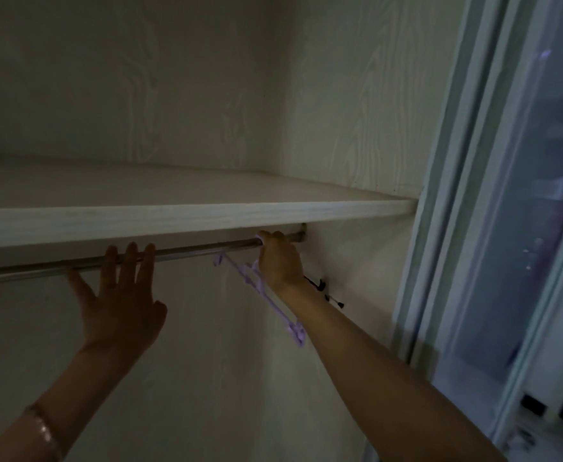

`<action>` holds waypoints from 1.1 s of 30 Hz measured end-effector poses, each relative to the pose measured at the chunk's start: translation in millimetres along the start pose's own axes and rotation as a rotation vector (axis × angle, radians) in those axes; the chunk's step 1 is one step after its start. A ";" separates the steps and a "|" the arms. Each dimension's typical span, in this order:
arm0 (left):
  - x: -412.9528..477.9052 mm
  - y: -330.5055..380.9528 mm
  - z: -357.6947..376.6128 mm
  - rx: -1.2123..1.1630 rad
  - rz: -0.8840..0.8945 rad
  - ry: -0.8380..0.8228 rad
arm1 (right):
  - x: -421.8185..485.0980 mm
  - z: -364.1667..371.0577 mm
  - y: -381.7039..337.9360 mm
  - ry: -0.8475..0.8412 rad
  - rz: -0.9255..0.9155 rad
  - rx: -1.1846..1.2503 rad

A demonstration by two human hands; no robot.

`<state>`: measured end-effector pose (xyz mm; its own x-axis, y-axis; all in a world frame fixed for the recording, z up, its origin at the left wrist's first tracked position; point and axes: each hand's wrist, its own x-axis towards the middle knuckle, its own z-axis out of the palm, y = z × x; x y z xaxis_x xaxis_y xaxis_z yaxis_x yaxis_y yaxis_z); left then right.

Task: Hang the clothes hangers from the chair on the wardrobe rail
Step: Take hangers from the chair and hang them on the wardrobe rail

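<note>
One lilac hanger (245,273) slants down from the right hand (278,261), whose fingers curl round its hook at the single metal rail (190,251); whether the hook sits on the rail I cannot tell. The left hand (120,301) is flat, its straight fingers resting on that rail, under one shelf (207,215).

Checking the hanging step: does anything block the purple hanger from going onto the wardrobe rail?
Nothing visible does. The right hand holds the purple hanger by its hook right at the rail, near the rail's right end under the shelf. The left hand rests open fingers on the rail further left, clear of the hanger.
</note>
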<state>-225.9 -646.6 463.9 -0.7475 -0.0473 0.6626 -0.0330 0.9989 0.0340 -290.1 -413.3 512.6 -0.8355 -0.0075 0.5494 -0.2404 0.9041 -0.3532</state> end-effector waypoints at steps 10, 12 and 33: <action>2.4 -2.5 7.6 -0.026 0.036 0.085 | 10.8 -27.9 27.1 0.043 0.126 -0.272; 2.6 -2.9 9.9 -0.030 0.057 0.102 | 12.4 -33.2 31.0 0.052 0.178 -0.309; -64.2 122.8 -18.8 -0.476 0.142 -0.192 | -142.8 -60.1 -28.9 0.057 0.091 -0.036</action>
<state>-169.5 -521.0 439.5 -0.8321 0.1344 0.5380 0.3489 0.8811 0.3194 -134.1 -412.7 489.9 -0.8233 0.0988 0.5589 -0.1458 0.9149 -0.3765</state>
